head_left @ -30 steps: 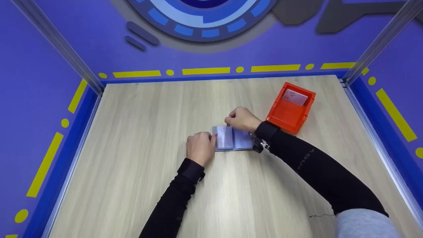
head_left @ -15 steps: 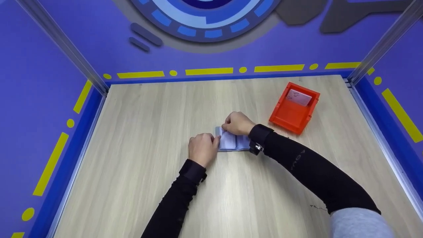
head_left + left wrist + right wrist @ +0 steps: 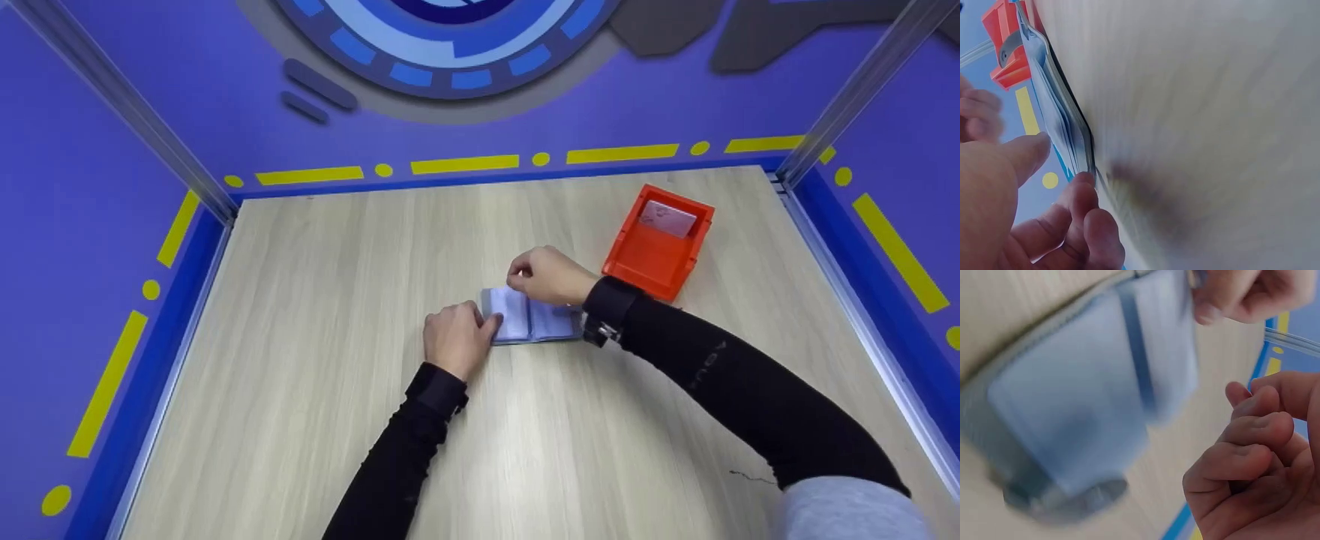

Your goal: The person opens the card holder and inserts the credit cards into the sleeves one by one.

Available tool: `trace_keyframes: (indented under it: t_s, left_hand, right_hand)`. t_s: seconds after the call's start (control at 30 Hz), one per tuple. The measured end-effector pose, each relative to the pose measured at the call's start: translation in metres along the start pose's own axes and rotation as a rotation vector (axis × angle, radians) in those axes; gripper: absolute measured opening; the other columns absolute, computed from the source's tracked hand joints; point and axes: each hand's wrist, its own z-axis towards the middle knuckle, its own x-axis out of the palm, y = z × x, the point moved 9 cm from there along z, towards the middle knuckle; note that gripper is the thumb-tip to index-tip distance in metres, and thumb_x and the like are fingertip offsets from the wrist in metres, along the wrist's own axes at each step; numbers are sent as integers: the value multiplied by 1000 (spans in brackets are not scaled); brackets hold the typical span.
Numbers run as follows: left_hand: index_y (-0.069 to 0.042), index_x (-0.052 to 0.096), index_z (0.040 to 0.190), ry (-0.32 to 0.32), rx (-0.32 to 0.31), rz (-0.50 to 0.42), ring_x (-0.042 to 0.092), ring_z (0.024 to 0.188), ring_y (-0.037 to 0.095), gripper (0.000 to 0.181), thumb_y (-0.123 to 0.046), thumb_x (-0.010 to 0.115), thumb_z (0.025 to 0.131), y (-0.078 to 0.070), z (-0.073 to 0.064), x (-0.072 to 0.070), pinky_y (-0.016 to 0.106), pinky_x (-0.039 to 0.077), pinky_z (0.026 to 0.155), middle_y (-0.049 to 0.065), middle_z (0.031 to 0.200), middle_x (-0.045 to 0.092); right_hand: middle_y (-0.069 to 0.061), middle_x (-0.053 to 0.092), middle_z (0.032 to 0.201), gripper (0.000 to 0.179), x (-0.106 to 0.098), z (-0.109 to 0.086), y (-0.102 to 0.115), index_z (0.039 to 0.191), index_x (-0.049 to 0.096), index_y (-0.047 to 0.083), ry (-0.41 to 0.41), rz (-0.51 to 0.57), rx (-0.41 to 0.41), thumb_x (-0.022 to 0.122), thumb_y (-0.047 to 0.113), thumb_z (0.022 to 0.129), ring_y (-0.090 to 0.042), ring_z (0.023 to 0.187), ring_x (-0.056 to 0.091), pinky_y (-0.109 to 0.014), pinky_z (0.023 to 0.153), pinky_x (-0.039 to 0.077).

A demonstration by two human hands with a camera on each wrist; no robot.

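Observation:
A small card holder [image 3: 551, 322] lies open on the table, its pale see-through pages spread to both sides of a dark middle gap. My left hand [image 3: 456, 337] grips its left edge, thumb on the left page and fingertips at the underside in the left wrist view. Over the top edge hovers my right hand [image 3: 551, 276], fingers curled and thumb meeting the index fingertip. Nothing shows between those fingers in the right wrist view, where the holder's pages [image 3: 1067, 399] are blurred. A rounded closing tab [image 3: 1095, 498] sticks out at the holder's far end.
Behind my right wrist, a red plastic bin [image 3: 651, 259] stands on the wooden table [image 3: 337, 300]. A pinkish patterned card [image 3: 667, 219] leans inside at its back end. Blue-purple panels [image 3: 450, 135] enclose the table at the back and sides.
The left page showed a patterned surface and now looks plain and pale. My left thumb has moved onto that page. My right hand dipped left to the page, then drew back up and right.

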Motion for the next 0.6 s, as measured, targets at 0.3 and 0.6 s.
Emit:
trace_keyframes:
  t_s: [0.3, 0.6]
  left_hand:
    - [-15, 64, 71, 33, -39, 24, 65, 66, 21, 49, -54, 79, 98, 2, 1, 2, 47, 52, 77, 0, 68, 68]
    - [-15, 68, 68, 63, -47, 31, 63, 66, 20, 52, -56, 80, 97, 1, 1, 8, 48, 53, 81, 0, 68, 70]
  right_hand:
    - [-11, 74, 111, 25, -74, -27, -26, 125, 78, 12, -121, -13, 130, 63, 26, 111, -28, 95, 61, -38, 81, 52]
    - [-14, 64, 91, 28, -151, -61, -115, 111, 75, 0, -282, -221, 373, 59, 23, 109, -30, 81, 57, -38, 71, 45]
